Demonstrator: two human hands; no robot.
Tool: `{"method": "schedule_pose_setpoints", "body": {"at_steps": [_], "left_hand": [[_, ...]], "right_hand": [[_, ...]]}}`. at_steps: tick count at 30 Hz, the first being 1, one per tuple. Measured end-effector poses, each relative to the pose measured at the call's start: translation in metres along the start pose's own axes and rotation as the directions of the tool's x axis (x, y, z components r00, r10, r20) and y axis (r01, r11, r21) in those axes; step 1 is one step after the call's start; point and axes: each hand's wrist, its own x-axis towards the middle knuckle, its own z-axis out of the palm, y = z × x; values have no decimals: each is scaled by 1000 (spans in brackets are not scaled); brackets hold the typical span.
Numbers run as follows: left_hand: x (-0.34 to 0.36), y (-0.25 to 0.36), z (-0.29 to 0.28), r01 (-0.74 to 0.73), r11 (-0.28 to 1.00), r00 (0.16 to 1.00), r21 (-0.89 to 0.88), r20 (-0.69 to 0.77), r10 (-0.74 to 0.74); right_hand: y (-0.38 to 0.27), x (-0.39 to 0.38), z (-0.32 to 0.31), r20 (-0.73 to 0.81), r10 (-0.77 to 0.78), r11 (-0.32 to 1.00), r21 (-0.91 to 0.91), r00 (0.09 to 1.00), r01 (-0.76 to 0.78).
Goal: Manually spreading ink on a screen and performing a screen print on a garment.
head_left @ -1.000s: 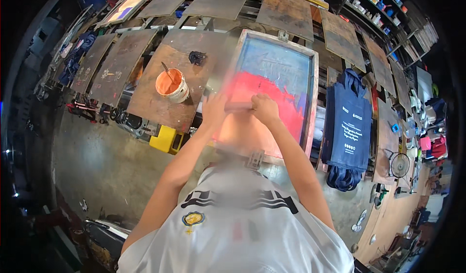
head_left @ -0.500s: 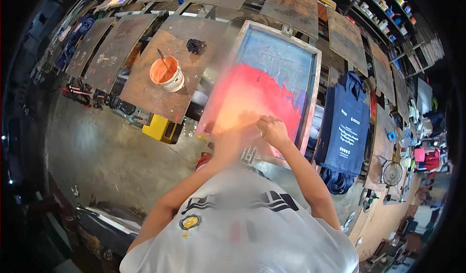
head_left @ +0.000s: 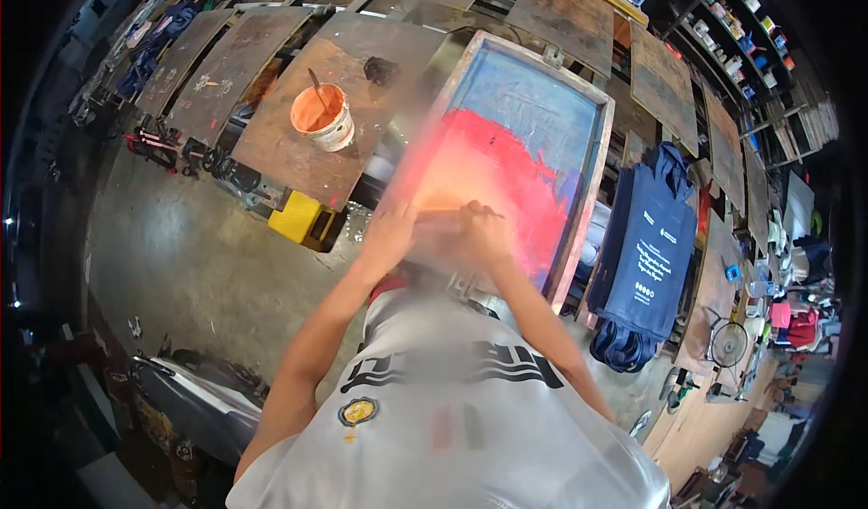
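Head view shows a screen amid boards above concrete floor

Two hands, one bar, one framed screen, one bucket, one stick, one yellow box, one fan; one stack of blue bags, too overlapped to count singly.

Through the head camera, I watched the left hand and the right hand grip opposite ends of a blurred bar over the near part of a framed screen spread with red and orange ink. An orange-filled bucket stood on a board to the left; dark blue bags lay to the right.
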Motion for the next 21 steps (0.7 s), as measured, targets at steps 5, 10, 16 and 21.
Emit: {"method": "schedule_pose_setpoints", "body": {"at_steps": [5,10,16,21], "left_hand": [[-9,1,-27,-54,993,992,-101,111,65],[41,-25,-29,-157,984,936,-80,306,174],[136,-53,-9,-360,926,867,-116,325,378],[156,-34,-15,-472,847,875,-244,-15,484]], "right_hand": [[-25,-26,-20,121,111,990,72,986,-121],[5,14,-20,244,61,998,-25,968,-56],[67,75,-5,262,46,997,42,964,-59],[68,70,3,184,272,958,44,945,-284]]}}
